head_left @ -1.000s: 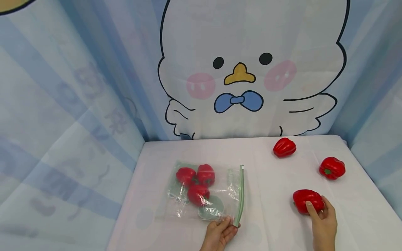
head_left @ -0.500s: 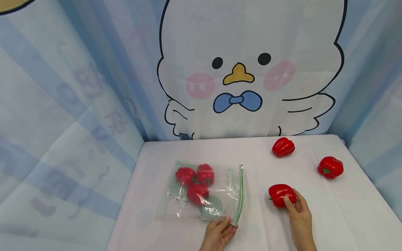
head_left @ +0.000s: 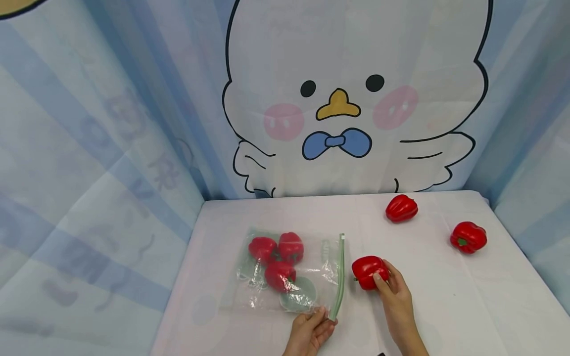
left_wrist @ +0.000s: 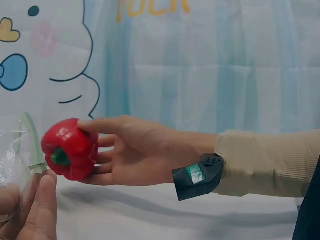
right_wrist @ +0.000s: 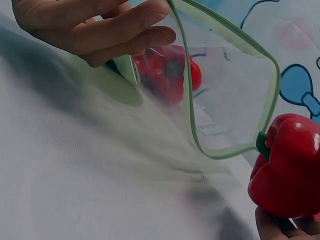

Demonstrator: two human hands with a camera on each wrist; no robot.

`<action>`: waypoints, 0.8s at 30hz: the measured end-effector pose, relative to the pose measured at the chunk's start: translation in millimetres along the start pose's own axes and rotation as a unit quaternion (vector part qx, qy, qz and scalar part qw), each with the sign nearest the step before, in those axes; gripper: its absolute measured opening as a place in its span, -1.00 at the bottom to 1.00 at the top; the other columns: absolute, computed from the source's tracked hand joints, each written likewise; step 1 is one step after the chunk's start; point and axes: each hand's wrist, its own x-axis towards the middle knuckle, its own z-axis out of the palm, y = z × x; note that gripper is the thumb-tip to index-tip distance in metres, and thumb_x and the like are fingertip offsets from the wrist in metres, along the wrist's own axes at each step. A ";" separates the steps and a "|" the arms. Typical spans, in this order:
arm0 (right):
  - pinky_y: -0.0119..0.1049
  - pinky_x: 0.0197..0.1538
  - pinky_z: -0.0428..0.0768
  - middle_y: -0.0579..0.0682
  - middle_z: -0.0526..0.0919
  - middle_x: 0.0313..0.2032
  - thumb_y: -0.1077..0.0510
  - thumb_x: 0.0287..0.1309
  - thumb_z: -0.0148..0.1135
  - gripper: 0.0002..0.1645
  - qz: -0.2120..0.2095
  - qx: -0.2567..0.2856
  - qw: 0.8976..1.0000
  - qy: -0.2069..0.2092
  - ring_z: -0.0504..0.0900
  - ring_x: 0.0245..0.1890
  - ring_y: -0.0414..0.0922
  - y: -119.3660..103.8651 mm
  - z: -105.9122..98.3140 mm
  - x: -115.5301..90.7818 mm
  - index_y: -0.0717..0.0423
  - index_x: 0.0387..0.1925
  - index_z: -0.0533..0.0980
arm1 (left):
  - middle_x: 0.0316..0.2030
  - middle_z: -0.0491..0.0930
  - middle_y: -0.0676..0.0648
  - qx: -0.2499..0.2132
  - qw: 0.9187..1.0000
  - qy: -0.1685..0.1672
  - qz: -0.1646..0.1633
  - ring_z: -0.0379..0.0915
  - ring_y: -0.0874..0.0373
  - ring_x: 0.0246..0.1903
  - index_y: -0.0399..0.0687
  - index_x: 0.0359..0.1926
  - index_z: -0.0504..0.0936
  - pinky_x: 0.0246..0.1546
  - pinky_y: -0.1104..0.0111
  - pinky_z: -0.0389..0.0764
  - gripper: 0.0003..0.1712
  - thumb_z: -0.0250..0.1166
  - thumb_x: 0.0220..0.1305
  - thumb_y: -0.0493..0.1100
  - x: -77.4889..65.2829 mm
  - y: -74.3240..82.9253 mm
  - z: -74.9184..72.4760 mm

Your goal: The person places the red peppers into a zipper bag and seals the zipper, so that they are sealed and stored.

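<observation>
A clear zip bag with a green edge lies on the table, several red bell peppers inside it. My left hand pinches the bag's near corner beside the green zip. In the right wrist view the bag's green-rimmed mouth gapes open toward the right. My right hand grips another red bell pepper, thumb on its near side and fingers behind. That pepper is just right of the bag's mouth, its green stem pointing at the bag.
Two more red bell peppers lie on the white table: one near the back edge, one at the right. A printed curtain stands behind the table. A black device is strapped to my right wrist.
My right hand has carried its bell pepper leftward, from the right part of the table to beside the bag's mouth. My left hand and the bag have hardly moved.
</observation>
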 end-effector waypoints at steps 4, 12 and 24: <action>-0.78 0.12 0.52 0.03 0.05 0.62 -0.04 0.53 0.16 -0.13 -0.001 -0.019 1.000 -0.015 0.32 0.27 -0.51 0.6 9.8 1.9 0.00 0.65 -0.02 | -0.42 0.76 -0.03 0.000 1.000 0.001 -0.001 0.77 0.23 -0.32 -0.16 -0.22 0.59 -0.16 0.47 0.79 -0.85 0.21 0.54 -0.20 -0.2 1.1 0.6; -0.76 0.14 0.52 0.05 0.10 0.61 -0.04 0.53 0.16 -0.15 -0.015 -0.029 0.999 -0.037 0.33 0.27 -0.49 2.0 24.2 3.0 0.04 0.63 0.02 | -0.39 0.79 -0.07 0.005 1.000 0.006 -0.007 0.77 0.23 -0.32 -0.19 -0.20 0.59 -0.14 0.45 0.79 -0.85 0.25 0.52 -0.18 -3.6 3.8 2.5; -0.72 0.14 0.54 0.14 0.17 0.58 0.01 0.54 0.14 -0.22 -0.011 -0.023 0.997 -0.072 0.46 0.12 -0.65 7.5 41.3 6.4 0.11 0.59 0.07 | -0.36 0.80 -0.08 0.007 1.000 0.002 -0.020 0.77 0.26 -0.32 -0.20 -0.16 0.60 -0.11 0.45 0.79 -0.83 0.21 0.55 -0.17 -2.6 4.8 0.6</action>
